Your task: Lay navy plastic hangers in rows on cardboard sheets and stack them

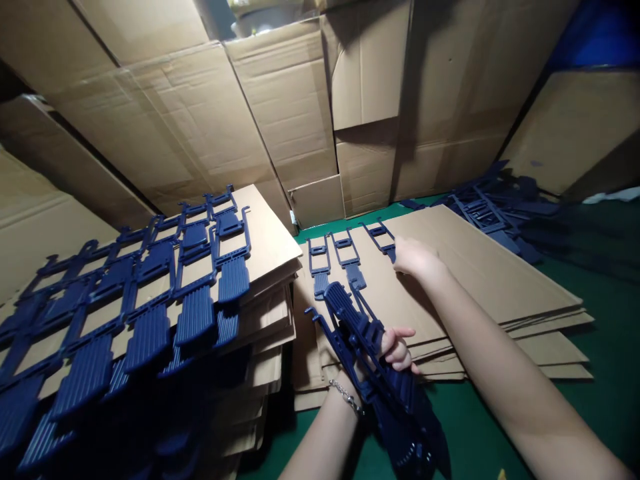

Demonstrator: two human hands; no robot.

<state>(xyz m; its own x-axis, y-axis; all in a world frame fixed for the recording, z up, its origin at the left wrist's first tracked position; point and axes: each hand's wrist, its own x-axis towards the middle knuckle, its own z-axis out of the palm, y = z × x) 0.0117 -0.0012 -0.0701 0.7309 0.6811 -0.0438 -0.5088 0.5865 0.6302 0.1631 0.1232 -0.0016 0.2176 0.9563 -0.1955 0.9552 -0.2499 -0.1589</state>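
My left hand (397,350), with a chain bracelet at its wrist, grips a bundle of dark blue plastic parts (350,320). Each is an open frame with a hook at one end and a ribbed tab at the other. My right hand (416,259) is closed on the tab end of another blue plastic part (379,233), which lies on a stack of cardboard sheets (480,280). To its left, two similar parts rest in a row, a middle one (346,255) and a left one (319,263). The right fingertips are partly hidden.
On the left, a taller stack of cardboard sheets (267,233) carries rows of blue parts (150,267), their ribbed tabs overhanging its front edge. A loose heap of blue parts (493,210) lies at the back right on the green surface (605,300). Cardboard walls (285,107) close off the back.
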